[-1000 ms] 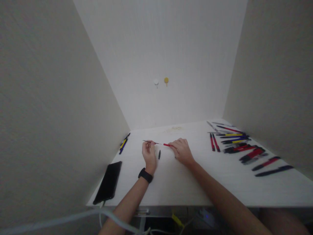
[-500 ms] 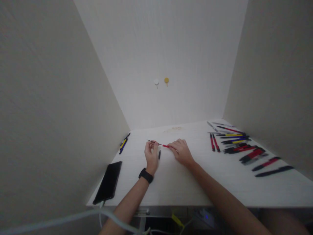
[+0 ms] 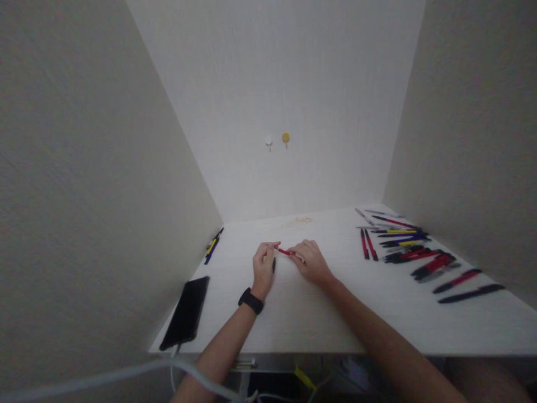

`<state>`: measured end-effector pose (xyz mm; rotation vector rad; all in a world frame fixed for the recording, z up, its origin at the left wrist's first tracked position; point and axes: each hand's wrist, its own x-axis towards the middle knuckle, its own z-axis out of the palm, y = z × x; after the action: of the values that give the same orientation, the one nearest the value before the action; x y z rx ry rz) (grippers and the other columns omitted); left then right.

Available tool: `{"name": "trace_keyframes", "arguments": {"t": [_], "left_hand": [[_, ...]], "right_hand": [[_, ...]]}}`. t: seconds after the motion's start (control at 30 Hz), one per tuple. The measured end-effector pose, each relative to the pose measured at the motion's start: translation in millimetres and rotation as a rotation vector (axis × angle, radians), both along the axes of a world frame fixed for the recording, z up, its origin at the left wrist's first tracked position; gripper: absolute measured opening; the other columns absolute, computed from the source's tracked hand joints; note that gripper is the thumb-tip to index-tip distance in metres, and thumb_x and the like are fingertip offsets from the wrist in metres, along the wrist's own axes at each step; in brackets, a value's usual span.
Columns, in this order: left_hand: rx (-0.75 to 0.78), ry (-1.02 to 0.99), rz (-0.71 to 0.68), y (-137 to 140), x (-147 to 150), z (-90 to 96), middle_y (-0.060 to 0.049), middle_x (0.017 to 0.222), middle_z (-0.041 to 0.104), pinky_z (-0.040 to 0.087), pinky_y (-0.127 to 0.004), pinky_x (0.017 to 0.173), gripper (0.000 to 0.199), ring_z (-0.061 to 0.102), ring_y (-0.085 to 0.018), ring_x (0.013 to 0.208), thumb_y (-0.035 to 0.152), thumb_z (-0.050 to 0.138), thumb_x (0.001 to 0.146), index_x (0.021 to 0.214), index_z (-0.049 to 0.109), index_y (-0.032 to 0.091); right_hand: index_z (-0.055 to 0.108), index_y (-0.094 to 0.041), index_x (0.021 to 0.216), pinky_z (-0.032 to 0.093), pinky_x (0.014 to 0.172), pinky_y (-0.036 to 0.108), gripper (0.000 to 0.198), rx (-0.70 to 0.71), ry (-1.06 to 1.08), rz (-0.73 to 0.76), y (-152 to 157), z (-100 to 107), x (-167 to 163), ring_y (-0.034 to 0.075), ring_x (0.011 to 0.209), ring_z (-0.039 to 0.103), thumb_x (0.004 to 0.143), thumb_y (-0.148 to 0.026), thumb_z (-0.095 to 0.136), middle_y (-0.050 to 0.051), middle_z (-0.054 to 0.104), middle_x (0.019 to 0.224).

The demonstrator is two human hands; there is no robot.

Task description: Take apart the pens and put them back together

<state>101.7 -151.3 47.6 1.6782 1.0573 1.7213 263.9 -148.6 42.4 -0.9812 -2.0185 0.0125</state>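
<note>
- Pinching the thin refill end of a red pen point(image 3: 286, 252) between thumb and fingertips of the left hand point(image 3: 263, 266), closed on it just above the white table point(image 3: 293, 313).
- Gripping the red barrel at the other end with the right hand point(image 3: 311, 262), fingers curled shut around it.
- Holding the pen level between both hands, near the table's middle, with a small black pen part point(image 3: 274, 265) lying just beside the left hand.
- Judging the step as seating the refill inside the barrel; calling next for a straight, gentle push along the pen's axis, then for picking up the black part.
- Leaving untouched the many pens point(image 3: 413, 252) spread at the right, a few pens point(image 3: 213, 245) by the left wall, and a black phone point(image 3: 185, 313) at the near left edge.
</note>
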Motion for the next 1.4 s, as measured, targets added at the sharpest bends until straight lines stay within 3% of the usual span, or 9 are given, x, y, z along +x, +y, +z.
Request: {"name": "trace_keyframes", "arguments": {"t": [0.3,0.4,0.5,0.7,0.77,0.9,1.1,1.27,1.4], "left_hand": [[-0.038,0.011,-0.026,-1.8,2.1,2.2,-0.007,0.090,0.065,0.041,-0.032,0.088,0.031,0.058,-0.019,0.092,0.044,0.053,0.087,0.084,0.071,0.018],[-0.055,0.027,-0.020,0.5,2.7,-2.7,-0.006,0.095,0.065,0.041,-0.032,0.086,0.032,0.057,-0.018,0.092,0.042,0.053,0.087,0.107,0.066,0.020],[-0.037,0.033,0.082,2.7,2.9,-7.7,-0.006,0.100,0.063,0.040,-0.032,0.085,0.040,0.056,-0.017,0.092,0.040,0.046,0.092,0.126,0.053,0.022],[0.066,0.235,0.189,-3.9,6.2,-3.4,-0.006,0.093,0.064,0.037,-0.035,0.086,0.020,0.054,-0.021,0.090,0.034,0.049,0.090,0.096,0.064,0.022],[0.095,0.227,0.255,-6.9,5.7,-0.2,-0.006,0.090,0.063,0.035,-0.035,0.087,0.019,0.054,-0.021,0.089,0.032,0.047,0.090,0.092,0.063,0.022],[0.113,0.108,0.522,-2.3,-4.2,-0.9,-0.005,0.089,0.059,0.034,-0.034,0.087,0.018,0.052,-0.021,0.089,0.031,0.043,0.092,0.093,0.059,0.022],[-0.129,-0.016,0.673,23.7,-25.8,-20.2,-0.002,0.084,0.057,0.034,-0.030,0.076,0.016,0.052,-0.019,0.083,0.033,0.042,0.091,0.089,0.053,0.022],[-0.297,-0.196,0.689,33.9,-35.6,-32.8,0.001,0.078,0.054,0.034,-0.027,0.071,0.016,0.052,-0.015,0.075,0.031,0.038,0.091,0.085,0.050,0.023],[-0.361,-0.162,0.694,35.9,-37.2,-36.6,0.002,0.078,0.057,0.036,-0.028,0.072,0.010,0.054,-0.015,0.074,0.028,0.041,0.087,0.086,0.050,0.024]], "right_hand": [[0.066,-0.019,0.092,0.035,0.078,0.035,0.017,-0.005,0.017,0.030,0.0,0.1,0.6,0.021,0.082,0.054,0.091,-0.023,0.049,0.007,0.069,0.086],[0.066,-0.020,0.089,0.037,0.078,0.035,0.014,-0.071,0.151,0.011,4.1,-2.0,-0.7,0.020,0.080,0.056,0.088,-0.023,0.052,0.005,0.069,0.082],[0.064,-0.020,0.085,0.040,0.078,0.036,0.011,-0.178,0.377,-0.019,12.0,-5.0,2.4,0.020,0.078,0.059,0.084,-0.026,0.054,0.004,0.069,0.078],[0.060,-0.018,0.084,0.048,0.071,0.036,0.027,-0.475,0.933,0.059,29.5,-14.4,16.0,0.021,0.071,0.066,0.073,-0.043,0.062,0.007,0.072,0.073],[0.060,-0.018,0.084,0.049,0.070,0.036,0.032,-0.509,1.015,0.055,31.8,-16.2,18.1,0.021,0.070,0.066,0.070,-0.046,0.065,0.008,0.072,0.073],[0.062,-0.018,0.082,0.049,0.069,0.035,0.032,-0.533,1.073,0.035,31.6,-15.9,17.9,0.021,0.072,0.066,0.067,-0.045,0.067,0.007,0.071,0.071],[0.060,-0.018,0.080,0.049,0.067,0.035,0.030,-0.518,1.119,0.041,31.0,-14.5,16.3,0.021,0.071,0.066,0.065,-0.043,0.069,0.004,0.068,0.067],[0.061,-0.018,0.081,0.050,0.069,0.035,0.028,-0.529,1.109,0.057,30.5,-15.2,15.5,0.021,0.071,0.066,0.065,-0.040,0.069,0.004,0.067,0.069],[0.061,-0.018,0.079,0.050,0.068,0.034,0.027,-0.544,1.092,0.058,30.4,-15.6,14.5,0.020,0.069,0.066,0.064,-0.039,0.070,0.004,0.067,0.068]]}}
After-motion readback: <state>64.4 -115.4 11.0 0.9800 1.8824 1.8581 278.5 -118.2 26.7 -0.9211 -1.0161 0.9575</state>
